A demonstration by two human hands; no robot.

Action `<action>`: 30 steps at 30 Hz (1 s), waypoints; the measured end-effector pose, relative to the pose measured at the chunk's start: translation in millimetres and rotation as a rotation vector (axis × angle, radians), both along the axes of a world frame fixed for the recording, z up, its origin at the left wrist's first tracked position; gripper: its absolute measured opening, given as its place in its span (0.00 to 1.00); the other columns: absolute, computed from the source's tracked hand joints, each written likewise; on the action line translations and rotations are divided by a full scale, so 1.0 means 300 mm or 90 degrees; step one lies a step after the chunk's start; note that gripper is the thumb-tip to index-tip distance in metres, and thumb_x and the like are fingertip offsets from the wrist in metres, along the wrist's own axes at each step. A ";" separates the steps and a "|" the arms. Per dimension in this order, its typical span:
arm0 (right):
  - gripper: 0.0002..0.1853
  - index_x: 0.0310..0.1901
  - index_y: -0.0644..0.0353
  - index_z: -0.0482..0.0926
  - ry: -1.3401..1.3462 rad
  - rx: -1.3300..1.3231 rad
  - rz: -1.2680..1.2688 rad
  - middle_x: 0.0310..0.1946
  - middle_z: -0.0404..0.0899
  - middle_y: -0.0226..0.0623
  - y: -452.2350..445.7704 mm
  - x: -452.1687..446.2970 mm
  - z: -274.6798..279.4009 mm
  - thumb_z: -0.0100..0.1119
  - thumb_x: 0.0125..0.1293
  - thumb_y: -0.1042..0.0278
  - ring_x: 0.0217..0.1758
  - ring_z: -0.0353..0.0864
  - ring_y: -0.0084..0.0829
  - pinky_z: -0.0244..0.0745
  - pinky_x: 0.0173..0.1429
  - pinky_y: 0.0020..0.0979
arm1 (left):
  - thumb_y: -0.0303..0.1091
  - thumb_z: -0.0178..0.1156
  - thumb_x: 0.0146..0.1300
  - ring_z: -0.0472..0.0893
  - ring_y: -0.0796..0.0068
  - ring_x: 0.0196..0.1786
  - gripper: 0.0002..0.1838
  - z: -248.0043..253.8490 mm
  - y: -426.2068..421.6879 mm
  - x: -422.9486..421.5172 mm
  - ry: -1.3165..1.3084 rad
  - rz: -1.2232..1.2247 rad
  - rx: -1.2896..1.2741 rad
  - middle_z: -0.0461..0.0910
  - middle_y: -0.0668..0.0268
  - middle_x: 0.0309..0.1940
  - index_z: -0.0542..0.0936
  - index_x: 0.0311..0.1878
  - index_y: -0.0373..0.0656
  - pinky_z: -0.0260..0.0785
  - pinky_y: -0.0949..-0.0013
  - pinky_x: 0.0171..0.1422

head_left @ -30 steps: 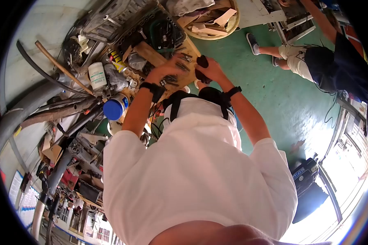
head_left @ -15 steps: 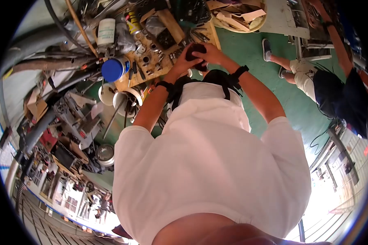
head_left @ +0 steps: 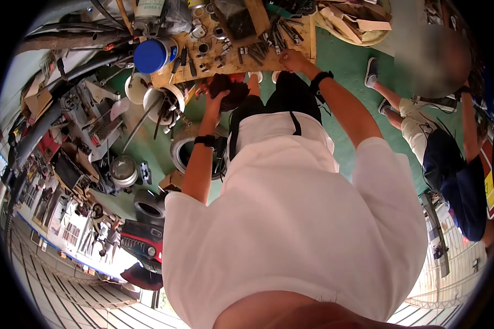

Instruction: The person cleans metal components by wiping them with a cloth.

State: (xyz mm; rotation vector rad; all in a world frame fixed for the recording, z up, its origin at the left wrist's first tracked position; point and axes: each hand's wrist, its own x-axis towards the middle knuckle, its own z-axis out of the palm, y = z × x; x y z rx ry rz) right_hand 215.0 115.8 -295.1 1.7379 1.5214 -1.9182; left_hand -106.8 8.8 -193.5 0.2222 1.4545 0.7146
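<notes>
My left hand [head_left: 216, 101] is closed round a dark reddish-brown, cloth-like bundle [head_left: 234, 92], just off the near edge of the wooden bench [head_left: 175, 78]. Over the bench's right part is my right hand [head_left: 295, 61], fingers drawn together by the small metal pieces; what they pinch, if anything, is too small to name. Several sockets and bits [head_left: 256, 50] lie left of that hand. Two dark-handled screwdrivers [head_left: 191, 67] rest near the bench's left end, beside a blue-lidded tub [head_left: 150, 56].
A round bin [head_left: 376, 36] of cardboard stands beyond the bench at the right. Buckets [head_left: 155, 98] and a tyre [head_left: 182, 151] are on the floor at the left. Another person [head_left: 447, 148] in a dark top stands at the right. Metal parts crowd the far left.
Both hands were together on the dark bundle half a second ago. My left hand has since carried it left, while my right hand has let go and moved to the bench. The view has shifted.
</notes>
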 end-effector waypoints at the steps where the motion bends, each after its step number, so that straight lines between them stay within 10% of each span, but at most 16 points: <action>1: 0.20 0.51 0.63 0.78 0.003 -0.006 0.007 0.36 0.84 0.44 -0.018 -0.001 -0.087 0.60 0.64 0.57 0.32 0.86 0.38 0.82 0.35 0.35 | 0.29 0.68 0.55 0.79 0.65 0.56 0.29 0.018 -0.014 -0.013 0.003 0.007 -0.006 0.78 0.63 0.55 0.72 0.62 0.41 0.73 0.62 0.60; 6: 0.22 0.40 0.68 0.81 -0.193 0.215 0.021 0.33 0.84 0.53 -0.032 -0.066 -0.246 0.61 0.60 0.52 0.39 0.85 0.52 0.80 0.43 0.43 | 0.27 0.67 0.55 0.76 0.65 0.61 0.35 0.060 -0.082 -0.066 -0.066 0.060 -0.011 0.75 0.61 0.59 0.67 0.67 0.40 0.66 0.61 0.67; 16: 0.23 0.35 0.72 0.80 -0.323 0.239 -0.035 0.32 0.83 0.56 0.005 -0.146 -0.315 0.65 0.59 0.53 0.36 0.85 0.49 0.80 0.41 0.46 | 0.26 0.68 0.51 0.71 0.68 0.64 0.43 0.231 -0.074 -0.091 -0.102 -0.034 0.035 0.72 0.64 0.63 0.61 0.72 0.40 0.60 0.64 0.71; 23: 0.14 0.38 0.70 0.80 0.096 0.110 -0.256 0.26 0.82 0.38 -0.049 -0.012 -0.241 0.63 0.66 0.63 0.28 0.83 0.29 0.77 0.36 0.33 | 0.21 0.69 0.47 0.70 0.69 0.66 0.43 0.248 0.018 -0.082 -0.139 -0.185 0.115 0.71 0.64 0.64 0.66 0.70 0.43 0.61 0.65 0.71; 30: 0.17 0.45 0.70 0.77 0.273 0.157 -0.407 0.32 0.82 0.39 -0.113 0.011 0.370 0.64 0.67 0.63 0.33 0.82 0.25 0.77 0.39 0.30 | 0.14 0.64 0.46 0.68 0.64 0.70 0.41 0.315 0.268 0.116 -0.265 -0.327 0.235 0.67 0.63 0.69 0.67 0.69 0.43 0.58 0.63 0.75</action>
